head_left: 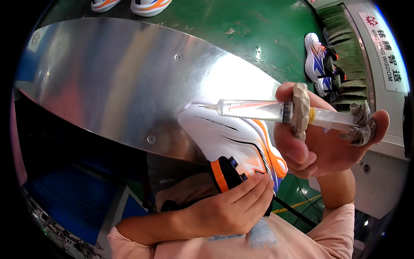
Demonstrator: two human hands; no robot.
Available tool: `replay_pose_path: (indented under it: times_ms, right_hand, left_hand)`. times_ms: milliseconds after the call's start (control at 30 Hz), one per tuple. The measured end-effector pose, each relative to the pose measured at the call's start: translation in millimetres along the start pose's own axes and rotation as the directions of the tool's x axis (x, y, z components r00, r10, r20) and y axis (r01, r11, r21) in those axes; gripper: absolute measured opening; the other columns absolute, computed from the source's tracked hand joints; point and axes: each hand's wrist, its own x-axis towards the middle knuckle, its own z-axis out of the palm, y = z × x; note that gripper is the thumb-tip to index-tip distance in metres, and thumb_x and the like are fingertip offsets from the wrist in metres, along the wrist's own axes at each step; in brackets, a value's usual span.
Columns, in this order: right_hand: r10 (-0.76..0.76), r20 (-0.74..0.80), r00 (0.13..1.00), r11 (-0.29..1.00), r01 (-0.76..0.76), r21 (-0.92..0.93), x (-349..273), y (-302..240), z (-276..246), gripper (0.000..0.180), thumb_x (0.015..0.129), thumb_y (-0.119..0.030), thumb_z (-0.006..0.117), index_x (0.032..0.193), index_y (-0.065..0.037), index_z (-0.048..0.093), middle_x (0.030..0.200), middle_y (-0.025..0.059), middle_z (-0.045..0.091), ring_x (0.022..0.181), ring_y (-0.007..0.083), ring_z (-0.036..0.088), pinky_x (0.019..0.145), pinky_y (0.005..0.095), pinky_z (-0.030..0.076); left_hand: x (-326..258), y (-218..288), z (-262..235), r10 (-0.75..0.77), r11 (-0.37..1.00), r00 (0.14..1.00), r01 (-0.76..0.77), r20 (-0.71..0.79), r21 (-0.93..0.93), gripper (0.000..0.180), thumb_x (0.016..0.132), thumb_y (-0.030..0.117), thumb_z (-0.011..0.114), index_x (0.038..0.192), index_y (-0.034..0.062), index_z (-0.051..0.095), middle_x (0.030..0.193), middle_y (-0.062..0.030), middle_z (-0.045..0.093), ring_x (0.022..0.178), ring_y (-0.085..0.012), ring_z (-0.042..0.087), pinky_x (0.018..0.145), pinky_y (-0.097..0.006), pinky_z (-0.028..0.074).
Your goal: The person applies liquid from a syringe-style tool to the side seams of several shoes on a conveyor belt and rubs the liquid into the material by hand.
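A white sneaker (215, 134) with orange, blue and black trim is tilted on its side at the metal table's near edge. Around its upper, near the black and orange collar, the fingers of my left hand (239, 205) are closed. My right hand (325, 144) grips a clear syringe (254, 110), thumb on the plunger end and fingers about the barrel's flange. Beige wrapping covers the flange, and greyish wrapping covers the plunger end. The thin needle points left over the shoe's far end; whether its tip touches the sole edge I cannot tell.
A shiny metal tabletop (112, 82) with screws spreads to the left. Beyond it lies a green surface (246, 34) with sneakers (151, 6) at the far edge and more sneakers (319, 60) at right, beside a green strip curtain (343, 47) on a white machine housing.
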Motion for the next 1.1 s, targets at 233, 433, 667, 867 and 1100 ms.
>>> replay_pose_path:
  times_ms: [233,433,667,867,1100]
  right_hand:
    - [-0.002,-0.209,0.978,0.998,-0.011,-0.063,17.4,-1.1,9.9,0.110,0.065,-0.072,0.060,0.134,0.000,0.012,0.091,0.0169,0.048,0.061,0.0104,0.040,0.047,0.0209,0.040]
    - [0.024,-0.185,0.982,0.997,-0.038,-0.072,22.6,-8.6,13.3,0.108,0.065,-0.071,0.060,0.131,0.002,0.015,0.086,0.0152,0.049,0.059,0.0106,0.042,0.048,0.0196,0.043]
    - [0.180,-0.355,0.917,0.880,-0.312,-0.358,17.1,-19.3,35.4,0.090,0.072,-0.058,0.061,0.126,0.004,0.025,0.080,0.0169,0.053,0.061,0.0120,0.047,0.050,0.0200,0.040]
    - [-0.217,-0.257,0.942,0.961,0.160,-0.225,-25.9,24.8,13.3,0.094,0.069,-0.066,0.056,0.124,0.007,0.034,0.074,0.0137,0.053,0.057,0.0073,0.037,0.045,0.0164,0.023]
    - [-0.341,-0.267,0.901,0.939,0.312,-0.147,-57.9,71.7,-3.2,0.122,0.046,-0.086,0.054,0.125,0.004,0.033,0.079,0.0112,0.051,0.063,0.0069,0.038,0.051,0.0163,0.027]
  left_hand:
    - [-2.0,-4.4,-1.9,0.027,0.999,0.999,-0.028,-0.033,-0.023,0.025,0.080,0.015,0.051,0.097,0.0022,0.064,0.103,-0.0083,0.063,0.102,-0.0200,0.059,0.096,-0.032,0.041]
    - [1.5,-2.8,-0.6,0.058,0.998,0.998,-0.059,-0.022,-0.027,0.027,0.081,0.015,0.049,0.097,-0.0001,0.063,0.103,-0.0096,0.063,0.101,-0.0212,0.058,0.097,-0.033,0.041]
    - [-5.2,-2.5,-4.2,0.047,0.998,0.999,-0.048,-0.018,-0.048,0.027,0.080,0.014,0.049,0.098,-0.0005,0.063,0.105,-0.0096,0.062,0.102,-0.0216,0.058,0.097,-0.033,0.041]
    - [-4.8,-4.5,-12.3,0.019,0.997,0.998,-0.015,0.057,-0.077,0.026,0.082,0.014,0.050,0.100,0.0016,0.063,0.107,-0.0099,0.061,0.104,-0.0220,0.058,0.097,-0.033,0.041]
    - [-8.1,-5.5,-21.2,-0.083,0.985,0.988,0.101,0.128,-0.141,0.019,0.081,0.011,0.054,0.096,0.0067,0.065,0.107,-0.0078,0.061,0.104,-0.0225,0.058,0.093,-0.035,0.044]
